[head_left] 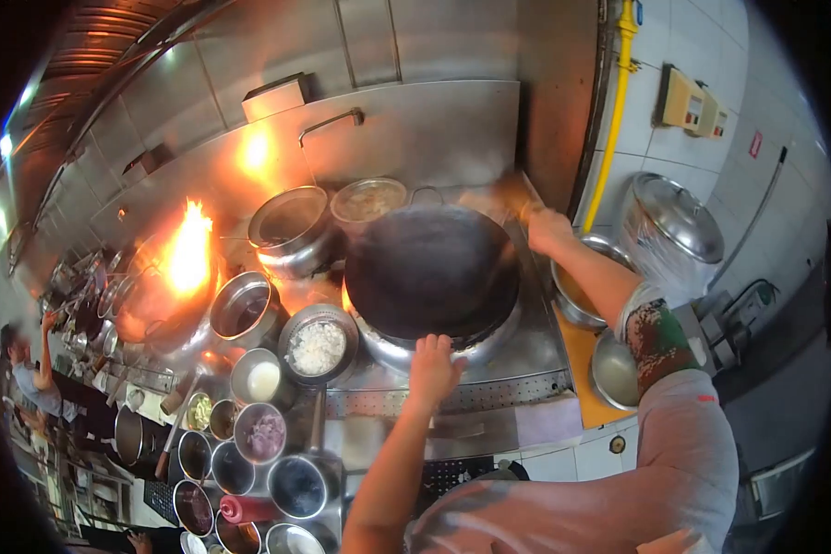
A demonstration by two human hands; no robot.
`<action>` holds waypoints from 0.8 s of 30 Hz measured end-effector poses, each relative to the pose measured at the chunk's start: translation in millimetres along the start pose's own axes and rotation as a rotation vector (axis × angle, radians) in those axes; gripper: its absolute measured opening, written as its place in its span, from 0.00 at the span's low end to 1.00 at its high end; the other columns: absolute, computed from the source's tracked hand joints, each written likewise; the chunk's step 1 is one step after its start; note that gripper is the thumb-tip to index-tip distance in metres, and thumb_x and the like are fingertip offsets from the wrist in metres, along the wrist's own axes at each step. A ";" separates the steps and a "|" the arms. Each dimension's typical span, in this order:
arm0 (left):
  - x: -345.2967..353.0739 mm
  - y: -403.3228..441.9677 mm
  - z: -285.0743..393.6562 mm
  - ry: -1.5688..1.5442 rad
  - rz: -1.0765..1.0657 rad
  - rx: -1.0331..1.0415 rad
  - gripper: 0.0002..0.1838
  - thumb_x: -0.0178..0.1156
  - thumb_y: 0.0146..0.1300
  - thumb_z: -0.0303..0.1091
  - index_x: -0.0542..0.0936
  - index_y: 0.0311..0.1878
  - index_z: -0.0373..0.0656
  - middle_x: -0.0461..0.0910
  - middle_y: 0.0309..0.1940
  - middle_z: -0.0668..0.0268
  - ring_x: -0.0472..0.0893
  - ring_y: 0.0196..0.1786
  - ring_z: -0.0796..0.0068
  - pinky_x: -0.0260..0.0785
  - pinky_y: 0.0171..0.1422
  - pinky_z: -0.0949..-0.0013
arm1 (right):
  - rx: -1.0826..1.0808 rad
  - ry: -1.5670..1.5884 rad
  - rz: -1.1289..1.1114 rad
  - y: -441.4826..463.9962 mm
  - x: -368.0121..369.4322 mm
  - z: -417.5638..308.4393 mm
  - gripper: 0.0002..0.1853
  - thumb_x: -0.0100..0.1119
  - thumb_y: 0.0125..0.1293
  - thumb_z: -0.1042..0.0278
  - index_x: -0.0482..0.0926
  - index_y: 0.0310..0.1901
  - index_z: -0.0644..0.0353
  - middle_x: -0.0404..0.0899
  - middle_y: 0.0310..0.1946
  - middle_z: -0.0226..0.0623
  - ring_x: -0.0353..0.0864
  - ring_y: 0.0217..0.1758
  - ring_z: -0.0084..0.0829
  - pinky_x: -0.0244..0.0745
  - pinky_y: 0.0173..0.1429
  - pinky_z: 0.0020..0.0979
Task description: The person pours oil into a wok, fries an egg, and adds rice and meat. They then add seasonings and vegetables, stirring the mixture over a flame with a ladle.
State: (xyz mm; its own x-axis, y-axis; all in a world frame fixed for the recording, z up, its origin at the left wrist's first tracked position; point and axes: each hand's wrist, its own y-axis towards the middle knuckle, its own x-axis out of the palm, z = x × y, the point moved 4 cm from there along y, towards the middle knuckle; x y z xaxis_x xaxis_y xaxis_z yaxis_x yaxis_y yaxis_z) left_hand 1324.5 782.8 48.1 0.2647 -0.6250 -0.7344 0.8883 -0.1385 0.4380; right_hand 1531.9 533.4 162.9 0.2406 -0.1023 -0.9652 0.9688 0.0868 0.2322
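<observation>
At far left, a co-worker [42,369] is standing beside the kitchen line, one arm being held raised. Next, a tall orange flame [191,254] is burning over a neighbouring burner. Below and to its right, a cluster of round metal containers [234,468] is holding foods and liquids, with a red squeeze bottle [247,509] lying among them. Above the cluster, a metal pot [295,262] is standing near the back wall, while white, grain-like food [317,348] is filling a round vessel. At centre, a large dark wok [432,272] is sitting over the stove, directly in front of the person; the left hand [434,371] is clamping its near rim with bent fingers. Beyond the wok's far right edge, the right hand [549,231] is closing around a brown tool [515,194], which is blurring. At right, a yellow pipe [609,120] is running down the tiled wall, and a lidded metal vessel [679,222] is standing beside it.
</observation>
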 end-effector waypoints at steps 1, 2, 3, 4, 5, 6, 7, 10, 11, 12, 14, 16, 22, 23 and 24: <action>0.1 0.4 -2.6 -0.012 0.026 0.030 0.14 0.66 0.54 0.34 0.74 0.39 0.39 0.73 0.35 0.55 0.72 0.44 0.49 0.67 0.47 0.53 | 0.084 0.149 0.032 -1.9 -20.9 8.2 0.34 0.62 0.57 0.60 0.65 0.66 0.55 0.82 0.45 0.45 0.84 0.41 0.47 0.80 0.43 0.41; 3.0 -2.6 -9.1 -0.016 0.009 0.037 0.14 0.66 0.54 0.34 0.74 0.39 0.39 0.73 0.35 0.55 0.72 0.44 0.49 0.67 0.47 0.53 | 0.176 0.299 0.054 -13.5 -37.3 17.8 0.36 0.61 0.58 0.60 0.61 0.68 0.55 0.82 0.45 0.44 0.83 0.43 0.47 0.79 0.44 0.41; 9.9 -3.1 -12.7 0.013 -0.002 0.047 0.12 0.63 0.56 0.34 0.74 0.39 0.39 0.73 0.36 0.55 0.72 0.45 0.50 0.68 0.46 0.53 | 0.190 0.806 0.036 -74.5 -67.9 22.2 0.35 0.60 0.59 0.59 0.62 0.68 0.54 0.81 0.45 0.48 0.81 0.48 0.51 0.77 0.49 0.42; 13.4 3.9 -13.0 0.048 0.011 0.042 0.10 0.60 0.59 0.35 0.74 0.39 0.40 0.74 0.38 0.55 0.72 0.45 0.51 0.68 0.46 0.52 | 0.194 0.787 0.044 -96.3 -72.2 21.3 0.35 0.60 0.59 0.59 0.62 0.68 0.54 0.81 0.45 0.48 0.81 0.48 0.51 0.77 0.49 0.42; 12.7 5.0 -10.1 0.058 0.036 0.030 0.08 0.57 0.62 0.35 0.75 0.37 0.41 0.74 0.36 0.55 0.73 0.45 0.51 0.69 0.45 0.52 | 0.029 0.660 0.088 -116.8 -74.4 13.1 0.34 0.60 0.59 0.58 0.64 0.67 0.54 0.81 0.45 0.50 0.81 0.49 0.50 0.76 0.52 0.42; 13.7 -0.4 -8.3 0.051 0.016 0.030 0.08 0.57 0.62 0.35 0.75 0.37 0.41 0.74 0.36 0.55 0.73 0.45 0.51 0.69 0.45 0.52 | -0.126 0.542 0.122 -137.7 -76.2 2.6 0.33 0.60 0.58 0.57 0.66 0.66 0.54 0.81 0.45 0.51 0.81 0.49 0.50 0.74 0.56 0.42; 14.3 1.1 -10.0 0.072 0.001 0.012 0.08 0.57 0.62 0.36 0.75 0.37 0.41 0.74 0.36 0.56 0.73 0.45 0.51 0.69 0.45 0.52 | -0.147 0.516 -0.105 -153.0 -89.3 -15.7 0.33 0.60 0.57 0.56 0.68 0.65 0.54 0.81 0.45 0.51 0.80 0.51 0.49 0.73 0.57 0.42; 22.0 14.9 -4.7 0.098 -0.004 0.015 0.09 0.56 0.63 0.38 0.76 0.37 0.41 0.75 0.36 0.56 0.73 0.45 0.51 0.69 0.46 0.50 | -0.308 0.218 -0.477 -144.6 -53.6 -24.4 0.26 0.60 0.54 0.54 0.79 0.54 0.57 0.82 0.45 0.46 0.81 0.51 0.45 0.76 0.54 0.41; 25.3 7.8 -3.5 0.120 0.001 0.006 0.10 0.56 0.63 0.38 0.76 0.38 0.40 0.76 0.36 0.55 0.74 0.44 0.49 0.69 0.47 0.50 | -0.323 0.064 -0.676 -122.6 -43.5 -24.6 0.23 0.60 0.54 0.55 0.81 0.50 0.58 0.83 0.45 0.46 0.81 0.51 0.45 0.77 0.53 0.41; 27.9 1.3 -1.2 0.111 -0.016 0.026 0.10 0.56 0.63 0.38 0.76 0.38 0.40 0.76 0.36 0.55 0.74 0.44 0.49 0.69 0.47 0.50 | 0.041 -0.039 -0.549 -102.6 -45.1 -11.3 0.18 0.59 0.56 0.57 0.83 0.43 0.59 0.83 0.43 0.46 0.83 0.48 0.44 0.78 0.50 0.40; 27.1 8.7 -0.6 0.150 0.013 -0.016 0.11 0.56 0.63 0.39 0.76 0.37 0.40 0.76 0.36 0.56 0.74 0.45 0.50 0.70 0.47 0.49 | 0.003 -0.088 -0.282 -115.6 -105.8 -15.5 0.16 0.56 0.59 0.59 0.83 0.42 0.61 0.83 0.41 0.47 0.84 0.44 0.44 0.79 0.47 0.40; 21.5 2.1 -0.4 0.129 0.021 -0.013 0.11 0.57 0.62 0.38 0.76 0.37 0.39 0.76 0.36 0.57 0.74 0.45 0.52 0.69 0.47 0.50 | 0.152 0.036 -0.136 -133.7 -123.2 -1.8 0.20 0.57 0.60 0.57 0.80 0.50 0.61 0.83 0.41 0.50 0.85 0.41 0.44 0.79 0.44 0.40; -21.5 -3.8 3.6 -0.015 0.147 0.070 0.08 0.60 0.60 0.33 0.75 0.37 0.40 0.74 0.35 0.56 0.73 0.42 0.52 0.68 0.46 0.52 | 0.013 0.772 0.319 -331.4 -7.0 8.8 0.30 0.58 0.65 0.59 0.64 0.67 0.61 0.79 0.49 0.39 0.81 0.39 0.26 0.78 0.40 0.33; -27.2 -4.3 3.9 -0.007 0.165 0.054 0.08 0.60 0.60 0.33 0.75 0.37 0.40 0.74 0.35 0.56 0.73 0.42 0.52 0.68 0.46 0.52 | 0.562 1.329 -0.102 -370.3 1.2 -12.8 0.32 0.58 0.65 0.59 0.63 0.68 0.62 0.77 0.53 0.40 0.78 0.52 0.34 0.74 0.56 0.35; -31.4 -4.2 6.6 -0.034 0.164 0.059 0.08 0.60 0.59 0.32 0.75 0.37 0.39 0.74 0.34 0.56 0.72 0.41 0.51 0.67 0.46 0.53 | 0.637 1.340 -0.138 -389.2 8.0 -29.2 0.33 0.59 0.65 0.59 0.61 0.68 0.62 0.76 0.55 0.43 0.77 0.55 0.38 0.72 0.59 0.37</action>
State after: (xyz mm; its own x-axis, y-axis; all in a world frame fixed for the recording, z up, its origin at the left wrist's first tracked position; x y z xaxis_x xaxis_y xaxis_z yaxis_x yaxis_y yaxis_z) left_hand 1309.9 797.9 72.8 0.3909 -0.6683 -0.6329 0.8102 -0.0764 0.5811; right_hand 1155.1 527.7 61.3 0.2569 0.9215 -0.2913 0.9265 -0.3206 -0.1971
